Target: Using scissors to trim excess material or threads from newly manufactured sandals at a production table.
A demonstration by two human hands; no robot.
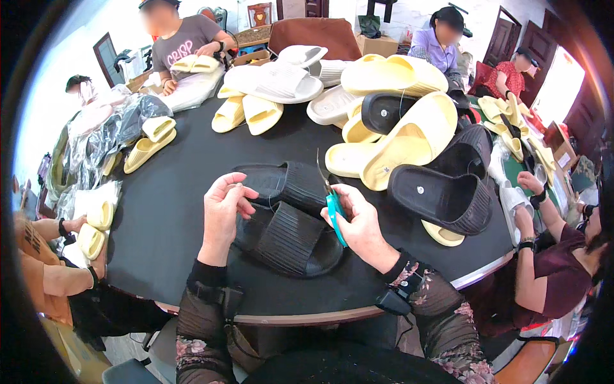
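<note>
My left hand (222,208) is raised over the left side of a pair of black slides, thumb and fingers pinched together; what they hold, if anything, is too small to make out. In my right hand (359,221) is a pair of scissors (334,214) with teal handles, its thin dark blades pointing away from me. The nearer black slide (291,240) has a ribbed strap and lies just below my hands. Behind it lies the other black slide (300,182), partly covered by my right hand and the scissors. A fine thread shows near the two slides.
To the right and far side of the black table (166,243) rises a pile of yellow slides (412,144), black slides (441,198) and white slides (275,83). Plastic-wrapped slides (105,131) lie at the left. Several co-workers handle slides around the table.
</note>
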